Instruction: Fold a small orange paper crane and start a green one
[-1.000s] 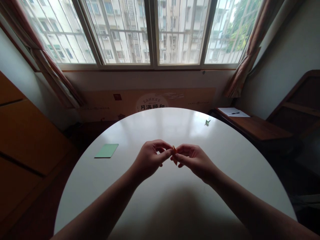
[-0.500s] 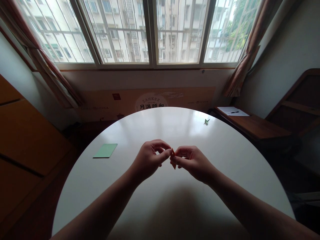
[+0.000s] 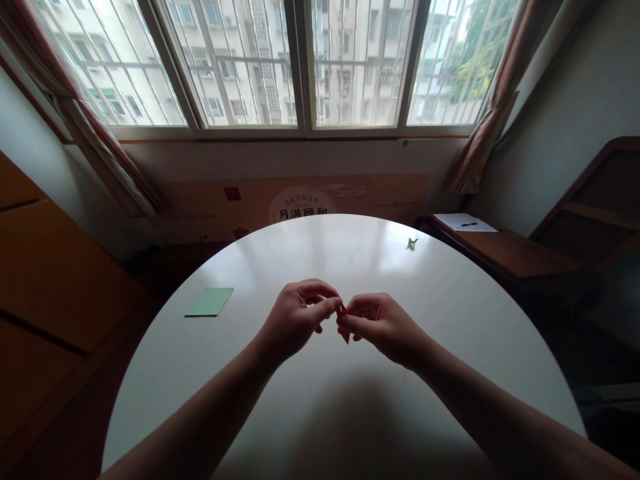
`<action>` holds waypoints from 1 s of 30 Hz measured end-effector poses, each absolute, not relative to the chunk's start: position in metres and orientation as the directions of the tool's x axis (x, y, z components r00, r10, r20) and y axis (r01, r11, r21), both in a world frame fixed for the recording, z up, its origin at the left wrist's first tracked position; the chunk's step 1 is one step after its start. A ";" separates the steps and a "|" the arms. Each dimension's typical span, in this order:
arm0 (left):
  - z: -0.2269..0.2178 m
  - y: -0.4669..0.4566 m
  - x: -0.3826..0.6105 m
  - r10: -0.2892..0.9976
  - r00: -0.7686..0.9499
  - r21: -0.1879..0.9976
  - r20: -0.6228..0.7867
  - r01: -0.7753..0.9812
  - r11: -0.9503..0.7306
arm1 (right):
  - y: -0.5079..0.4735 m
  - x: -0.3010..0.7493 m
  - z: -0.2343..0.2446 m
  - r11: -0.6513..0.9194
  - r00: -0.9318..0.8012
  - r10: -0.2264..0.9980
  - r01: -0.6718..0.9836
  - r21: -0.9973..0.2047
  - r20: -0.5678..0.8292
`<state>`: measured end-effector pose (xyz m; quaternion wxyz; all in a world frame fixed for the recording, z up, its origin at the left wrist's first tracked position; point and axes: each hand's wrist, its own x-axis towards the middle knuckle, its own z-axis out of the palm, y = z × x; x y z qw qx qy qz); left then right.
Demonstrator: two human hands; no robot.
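Over the middle of the white round table, my left hand (image 3: 305, 316) and my right hand (image 3: 381, 325) meet at a small folded piece of orange paper (image 3: 346, 337). The left thumb and forefinger pinch its upper end. My right thumb and fingers grip its middle from the other side. A pointed tip of the orange paper hangs down below the fingers; the rest of it is largely covered by them.
A stack of green square paper (image 3: 209, 302) lies on the left of the white table (image 3: 165, 387). A small folded green paper figure (image 3: 411, 244) stands at the back right. Beyond the table, a wooden side table (image 3: 520, 255) holds white sheets (image 3: 457, 221) and a pen (image 3: 469, 225).
Both hands have shifted slightly left with the orange paper. Its top end is now more covered by the fingers, and its pointed tip sits a little lower.
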<state>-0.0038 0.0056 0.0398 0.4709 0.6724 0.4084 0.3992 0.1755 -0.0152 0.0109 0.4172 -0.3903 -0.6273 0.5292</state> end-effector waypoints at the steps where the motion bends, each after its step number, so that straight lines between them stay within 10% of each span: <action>1: 0.040 0.005 -0.003 0.930 0.346 0.968 0.125 0.161 -0.190 | -0.015 0.176 0.011 0.121 -0.352 0.931 0.043 -0.992 0.098; 30: 0.031 0.011 -0.004 0.894 0.356 0.926 0.271 0.156 -0.343 | -0.010 0.182 0.012 -0.201 -0.285 0.951 -0.288 -0.936 -0.117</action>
